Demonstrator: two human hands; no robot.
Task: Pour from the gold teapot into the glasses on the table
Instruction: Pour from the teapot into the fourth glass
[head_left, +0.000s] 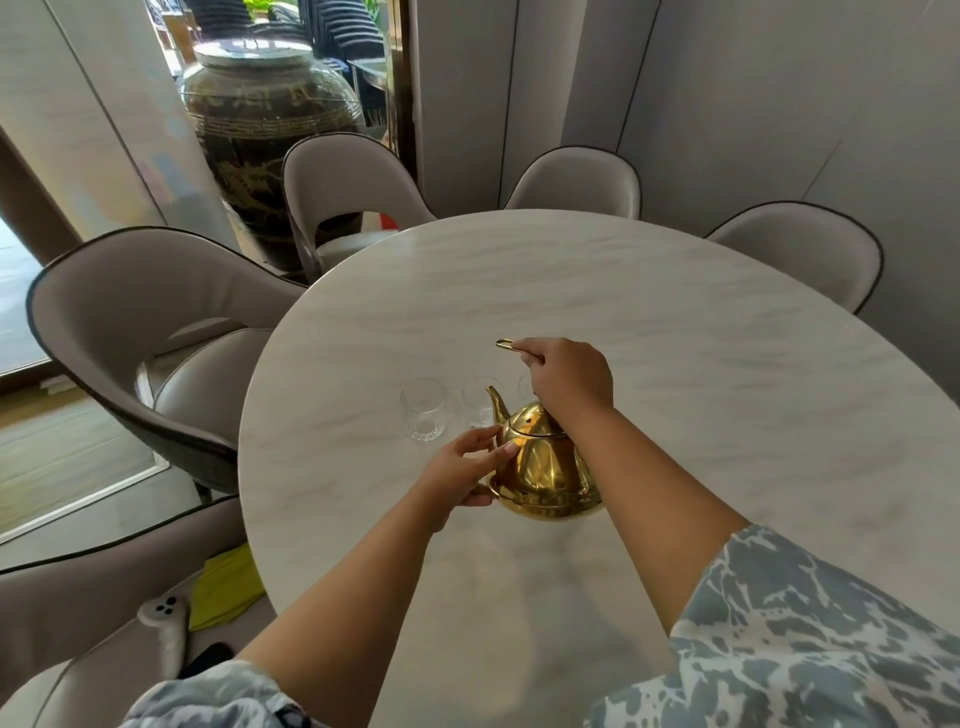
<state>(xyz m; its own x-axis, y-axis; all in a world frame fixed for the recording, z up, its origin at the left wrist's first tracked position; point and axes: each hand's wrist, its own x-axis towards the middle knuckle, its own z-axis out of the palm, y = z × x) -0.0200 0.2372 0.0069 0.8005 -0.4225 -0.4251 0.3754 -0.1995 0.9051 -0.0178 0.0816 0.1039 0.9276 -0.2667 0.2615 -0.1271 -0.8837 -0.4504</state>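
Observation:
The gold teapot (545, 467) sits on the round marble table (675, 364), its spout aimed away from me toward the glasses. My right hand (569, 382) is closed around the thin gold handle raised above the pot. My left hand (470, 467) rests against the pot's left side, fingers on its body and rim. A clear glass (423, 410) stands left of the spout. A second glass (479, 402) is just behind the spout. A third glass (524, 384) is mostly hidden by my right hand.
Grey upholstered chairs (145, 332) ring the table. A large dark ceramic jar (270, 130) stands behind them by the doorway. On the seat at lower left lie a yellow-green cloth (223, 587) and a white controller (166, 623).

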